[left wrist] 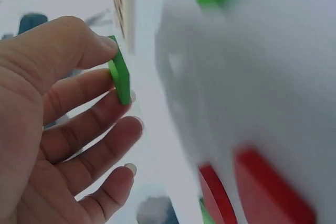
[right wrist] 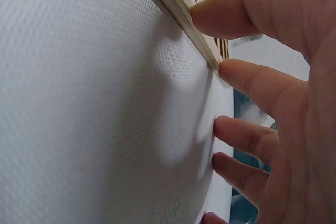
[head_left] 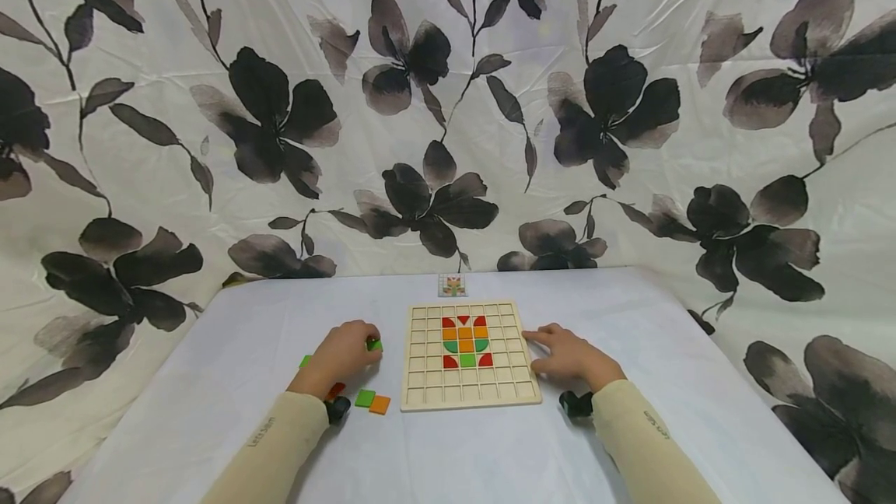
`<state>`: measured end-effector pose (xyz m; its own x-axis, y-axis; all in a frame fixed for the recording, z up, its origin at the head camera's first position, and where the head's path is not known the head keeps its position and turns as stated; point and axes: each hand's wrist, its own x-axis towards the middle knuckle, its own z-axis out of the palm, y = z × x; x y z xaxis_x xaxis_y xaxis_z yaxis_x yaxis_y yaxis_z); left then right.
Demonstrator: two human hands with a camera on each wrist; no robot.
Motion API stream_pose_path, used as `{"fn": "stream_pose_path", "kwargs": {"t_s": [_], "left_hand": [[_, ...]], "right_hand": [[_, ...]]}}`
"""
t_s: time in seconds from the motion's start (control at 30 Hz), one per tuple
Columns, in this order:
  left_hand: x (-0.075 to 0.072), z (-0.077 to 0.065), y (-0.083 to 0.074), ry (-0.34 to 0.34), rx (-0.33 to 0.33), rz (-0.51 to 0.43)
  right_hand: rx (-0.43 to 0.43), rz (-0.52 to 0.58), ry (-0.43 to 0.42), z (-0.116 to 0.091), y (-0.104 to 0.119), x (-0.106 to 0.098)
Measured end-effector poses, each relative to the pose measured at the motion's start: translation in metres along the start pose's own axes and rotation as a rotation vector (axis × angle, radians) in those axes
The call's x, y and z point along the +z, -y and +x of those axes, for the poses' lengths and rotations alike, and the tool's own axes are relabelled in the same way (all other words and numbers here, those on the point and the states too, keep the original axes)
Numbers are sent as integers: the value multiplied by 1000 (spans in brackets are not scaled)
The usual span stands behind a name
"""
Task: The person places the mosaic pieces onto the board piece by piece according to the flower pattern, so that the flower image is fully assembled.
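Beige sleeves [head_left: 269, 449] nearest; beyond them, loose orange tile [head_left: 379, 405] on white worktop [head_left: 448, 457]. Left grip [head_left: 341, 358] pinches a green tile [left wrist: 121, 74] left of the gridded board [head_left: 423, 381]; right grip [head_left: 572, 356] spread, thumb and forefinger touching the board's right edge. Small patterned card [head_left: 452, 285] lies past the board, before floral cloth [head_left: 518, 185].

Left hand [head_left: 343, 356] left of the wooden grid board [head_left: 428, 379], thumb and fingers pinching, right hand [head_left: 570, 356] at the board's right edge, thumb and index finger touching it
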<state>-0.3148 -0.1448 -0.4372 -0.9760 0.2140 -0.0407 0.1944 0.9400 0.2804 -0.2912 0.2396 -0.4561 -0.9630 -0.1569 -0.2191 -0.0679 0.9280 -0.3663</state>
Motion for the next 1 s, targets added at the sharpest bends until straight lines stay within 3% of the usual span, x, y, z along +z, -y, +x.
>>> {"fn": "stream_pose_path", "kwargs": {"t_s": [0.23,0.67,1.0], "left_hand": [[7,3,-28,11,77,-21],[21,7,-60,22,259,17],[26,10,-75,38,296,61]], "right_hand": [[2,-3,-1,0,0,0],[3,5,-1,-1,0,0],[-4,-1,-5,-2,1,0]]}}
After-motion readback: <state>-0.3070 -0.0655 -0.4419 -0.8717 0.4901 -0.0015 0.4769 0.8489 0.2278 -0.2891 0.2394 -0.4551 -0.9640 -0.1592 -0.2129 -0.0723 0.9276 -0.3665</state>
